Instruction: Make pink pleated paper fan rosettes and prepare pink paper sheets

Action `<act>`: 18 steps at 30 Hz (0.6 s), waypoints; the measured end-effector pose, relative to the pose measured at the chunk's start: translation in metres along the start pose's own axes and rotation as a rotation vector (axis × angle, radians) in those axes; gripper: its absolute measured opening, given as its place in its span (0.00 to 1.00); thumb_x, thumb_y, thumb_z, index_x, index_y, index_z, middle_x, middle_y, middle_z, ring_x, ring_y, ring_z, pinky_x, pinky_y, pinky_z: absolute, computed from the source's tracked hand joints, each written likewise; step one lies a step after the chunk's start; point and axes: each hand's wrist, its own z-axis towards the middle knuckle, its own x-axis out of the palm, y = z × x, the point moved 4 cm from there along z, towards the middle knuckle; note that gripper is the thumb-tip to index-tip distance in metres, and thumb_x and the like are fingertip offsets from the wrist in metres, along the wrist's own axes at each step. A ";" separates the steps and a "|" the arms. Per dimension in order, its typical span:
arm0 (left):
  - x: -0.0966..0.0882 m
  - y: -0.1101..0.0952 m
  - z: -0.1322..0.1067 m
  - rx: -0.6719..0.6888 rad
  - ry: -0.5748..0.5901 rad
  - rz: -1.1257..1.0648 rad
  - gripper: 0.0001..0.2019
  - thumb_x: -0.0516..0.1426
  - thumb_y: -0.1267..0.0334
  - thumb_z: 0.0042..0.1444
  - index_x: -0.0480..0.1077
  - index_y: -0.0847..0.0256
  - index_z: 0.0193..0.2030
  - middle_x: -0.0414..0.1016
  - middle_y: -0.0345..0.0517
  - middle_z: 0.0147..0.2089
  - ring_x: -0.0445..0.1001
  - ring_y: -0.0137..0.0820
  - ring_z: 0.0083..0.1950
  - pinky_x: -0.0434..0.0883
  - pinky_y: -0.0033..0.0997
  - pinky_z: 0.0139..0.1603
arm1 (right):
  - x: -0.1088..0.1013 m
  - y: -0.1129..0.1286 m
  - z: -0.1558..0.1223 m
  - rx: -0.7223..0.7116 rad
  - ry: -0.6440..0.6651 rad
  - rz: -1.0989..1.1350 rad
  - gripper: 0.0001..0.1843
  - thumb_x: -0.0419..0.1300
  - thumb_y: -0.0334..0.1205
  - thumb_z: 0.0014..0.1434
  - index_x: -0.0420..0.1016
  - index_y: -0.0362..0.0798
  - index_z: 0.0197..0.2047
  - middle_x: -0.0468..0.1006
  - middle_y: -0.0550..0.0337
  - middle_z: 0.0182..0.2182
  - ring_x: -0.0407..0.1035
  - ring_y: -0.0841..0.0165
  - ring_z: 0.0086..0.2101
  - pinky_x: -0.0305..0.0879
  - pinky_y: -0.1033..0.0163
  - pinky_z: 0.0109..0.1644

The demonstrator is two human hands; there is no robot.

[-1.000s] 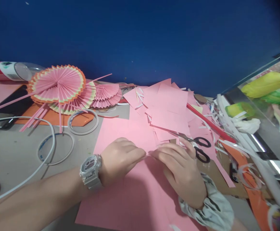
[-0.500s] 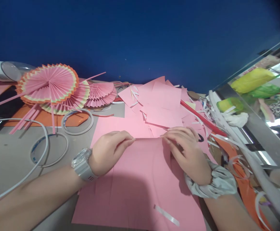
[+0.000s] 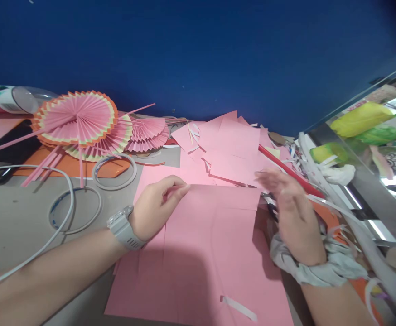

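Observation:
A large pink paper sheet [image 3: 214, 244] lies flat on the table in front of me. My left hand [image 3: 155, 203], with a clear watch on the wrist, pinches the sheet's top edge near its left corner. My right hand [image 3: 291, 213], a grey scrunchie round its wrist, is blurred by motion and hovers past the sheet's right edge, fingers stretched out and holding nothing. Black-handled scissors [image 3: 269, 203] lie partly hidden under that hand.
Loose pink paper squares [image 3: 232, 145] pile behind the sheet, with a red stick [image 3: 286, 170] beside them. Folded pink paper fans [image 3: 79, 120] lie at back left over orange card. Tape rings [image 3: 114, 171], a white cable [image 3: 48, 244] and paper scraps [image 3: 323, 199] surround the area. A blue wall stands behind.
My right hand let go of the sheet's top edge and swung right, off the paper. The sheet now lies flatter. My left hand stays at the top edge.

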 end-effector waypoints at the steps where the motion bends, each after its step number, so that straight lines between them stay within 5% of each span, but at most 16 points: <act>1: 0.001 -0.001 0.000 0.017 0.001 0.011 0.12 0.48 0.58 0.61 0.68 0.60 0.35 0.73 0.39 0.33 0.70 0.27 0.34 0.66 0.26 0.35 | 0.006 0.005 -0.002 -0.001 0.058 0.066 0.16 0.44 0.44 0.64 0.65 0.49 0.50 0.73 0.53 0.45 0.69 0.64 0.43 0.67 0.58 0.45; 4: -0.003 -0.004 -0.002 0.115 -0.130 0.172 0.11 0.51 0.58 0.59 0.67 0.59 0.45 0.72 0.47 0.46 0.68 0.34 0.48 0.64 0.37 0.51 | 0.023 0.016 -0.009 0.027 0.126 0.074 0.07 0.53 0.41 0.61 0.69 0.49 0.37 0.74 0.60 0.31 0.70 0.68 0.32 0.67 0.64 0.36; 7: -0.004 -0.011 -0.005 0.235 -0.198 0.381 0.17 0.56 0.56 0.54 0.66 0.56 0.51 0.67 0.48 0.54 0.60 0.41 0.57 0.47 0.52 0.62 | 0.033 0.026 -0.016 -0.051 0.142 0.022 0.05 0.53 0.33 0.60 0.69 0.49 0.35 0.74 0.61 0.30 0.69 0.69 0.31 0.65 0.65 0.36; 10: 0.008 -0.016 -0.007 0.368 0.063 0.374 0.08 0.51 0.61 0.60 0.70 0.56 0.42 0.74 0.42 0.45 0.66 0.34 0.50 0.50 0.46 0.61 | 0.039 0.035 -0.022 -0.177 0.197 0.015 0.10 0.51 0.28 0.58 0.69 0.49 0.38 0.74 0.61 0.32 0.69 0.69 0.34 0.64 0.65 0.39; 12: 0.014 -0.018 -0.008 0.440 0.207 0.318 0.10 0.48 0.66 0.62 0.71 0.58 0.38 0.76 0.41 0.41 0.68 0.31 0.46 0.57 0.39 0.58 | 0.040 0.038 -0.025 -0.212 0.205 0.040 0.12 0.50 0.26 0.57 0.69 0.49 0.39 0.74 0.61 0.32 0.68 0.69 0.35 0.64 0.64 0.39; 18: 0.017 -0.016 -0.006 0.466 0.220 0.244 0.11 0.48 0.69 0.60 0.71 0.61 0.43 0.77 0.44 0.43 0.68 0.33 0.47 0.60 0.37 0.54 | 0.033 0.032 -0.022 -0.177 0.165 0.074 0.11 0.52 0.26 0.57 0.68 0.51 0.39 0.73 0.62 0.32 0.67 0.69 0.36 0.63 0.63 0.41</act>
